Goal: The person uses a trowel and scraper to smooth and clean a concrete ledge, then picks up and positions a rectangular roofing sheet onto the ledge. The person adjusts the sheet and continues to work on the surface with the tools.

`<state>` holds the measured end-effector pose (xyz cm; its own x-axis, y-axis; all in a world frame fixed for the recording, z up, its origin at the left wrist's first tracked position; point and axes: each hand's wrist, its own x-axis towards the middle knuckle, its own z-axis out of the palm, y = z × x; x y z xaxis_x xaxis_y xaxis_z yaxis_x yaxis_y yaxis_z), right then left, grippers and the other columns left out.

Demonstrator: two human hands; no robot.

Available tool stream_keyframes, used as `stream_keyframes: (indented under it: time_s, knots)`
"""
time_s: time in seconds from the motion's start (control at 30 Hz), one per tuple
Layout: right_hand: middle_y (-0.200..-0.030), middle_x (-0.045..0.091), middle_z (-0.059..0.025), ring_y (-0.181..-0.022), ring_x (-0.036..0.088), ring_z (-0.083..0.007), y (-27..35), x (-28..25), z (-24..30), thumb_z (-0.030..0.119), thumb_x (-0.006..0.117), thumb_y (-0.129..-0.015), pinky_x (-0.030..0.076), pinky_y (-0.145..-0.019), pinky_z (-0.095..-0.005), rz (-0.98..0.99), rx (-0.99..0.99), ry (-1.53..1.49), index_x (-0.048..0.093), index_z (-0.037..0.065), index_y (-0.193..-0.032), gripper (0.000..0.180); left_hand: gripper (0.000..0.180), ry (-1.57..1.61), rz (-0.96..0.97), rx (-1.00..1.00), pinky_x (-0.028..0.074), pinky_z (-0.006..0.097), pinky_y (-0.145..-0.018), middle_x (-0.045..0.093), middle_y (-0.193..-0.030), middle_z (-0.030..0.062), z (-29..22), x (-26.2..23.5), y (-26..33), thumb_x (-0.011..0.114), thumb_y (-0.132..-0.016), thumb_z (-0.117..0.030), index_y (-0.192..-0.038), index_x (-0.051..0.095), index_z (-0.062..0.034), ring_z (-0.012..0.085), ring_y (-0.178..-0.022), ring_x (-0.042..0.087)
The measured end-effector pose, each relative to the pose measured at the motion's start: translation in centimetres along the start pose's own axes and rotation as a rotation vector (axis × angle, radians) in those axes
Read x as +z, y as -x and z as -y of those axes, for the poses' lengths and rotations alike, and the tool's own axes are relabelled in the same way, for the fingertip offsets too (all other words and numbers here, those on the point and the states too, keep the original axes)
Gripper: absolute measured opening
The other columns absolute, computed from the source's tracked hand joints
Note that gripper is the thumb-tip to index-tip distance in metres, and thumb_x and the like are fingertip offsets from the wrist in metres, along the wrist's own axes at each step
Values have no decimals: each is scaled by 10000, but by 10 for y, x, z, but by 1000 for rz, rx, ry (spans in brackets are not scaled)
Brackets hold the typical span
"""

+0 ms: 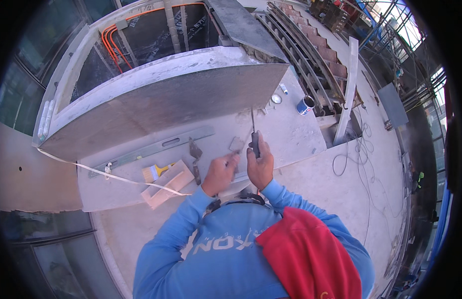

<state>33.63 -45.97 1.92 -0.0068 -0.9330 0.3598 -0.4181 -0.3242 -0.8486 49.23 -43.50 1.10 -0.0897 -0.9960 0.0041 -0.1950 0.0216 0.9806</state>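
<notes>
Head view: person's right hand point(261, 167) is gripping a black-handled tool point(255, 142), whose thin shaft is pointing toward 12 o'clock, tip ending near the dark slab's point(166, 105) lower edge. Left hand point(220, 173) is curling near 9 o'clock from the right; a grey square piece point(236, 144) is showing just past its fingers, but I'm failing to tell whether it's being gripped. From the left hand: trowel point(194, 149) lying toward 11, brush point(151, 173) lying at 9. Can point(305, 105) is sitting around 1 from the right hand.

you're on a building site: scaffolding point(414, 89) to your right, cables point(361, 148) on the floor point(310, 182), exposed orange tubes point(109, 44) ahead.
</notes>
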Motion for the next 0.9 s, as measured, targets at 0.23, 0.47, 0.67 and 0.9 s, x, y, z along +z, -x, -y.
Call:
stream_keyframes:
  time_s: [0.23, 0.47, 0.67, 0.9]
  knots:
    - [-1051, 608, -214, -967, 633, -311, -6, 3, 5, -21, 585, -884, 492, -876, -368, -17, -26, -64, 465, -40, -1433, 562, 444, 81, -41, -110, 459, 314, -506, 577, -613, 40, 4, -4, 0, 514, -1050, -370, -981, 671, 40, 104, -508, 552]
    - [-1033, 593, -253, -959, 609, -412, -12, 8, -7, 11, 607, -880, 491, -830, -438, 9, -136, 21, 455, -47, -1425, 569, 429, 135, -63, -76, 458, 300, -516, 565, -611, 29, -7, 5, 2, 498, -1060, -342, -976, 659, 46, 98, -526, 552]
    - [-1047, 589, -262, -939, 602, -418, -18, -2, -16, -9, 592, -857, 491, -819, -444, 111, -165, -21, 472, -30, -1417, 573, 444, 161, -145, -181, 456, 302, -511, 570, -636, 30, -7, 15, -9, 499, -1063, -352, -1094, 671, 57, 97, -521, 542]
    - [-1044, 591, -241, -937, 606, -387, -22, -17, -25, -6, 590, -867, 491, -825, -415, 71, -115, -70, 458, -19, -1442, 591, 437, 104, -143, -122, 455, 291, -516, 591, -653, 42, -12, 33, -16, 502, -1061, -356, -1171, 655, 38, 93, -542, 536]
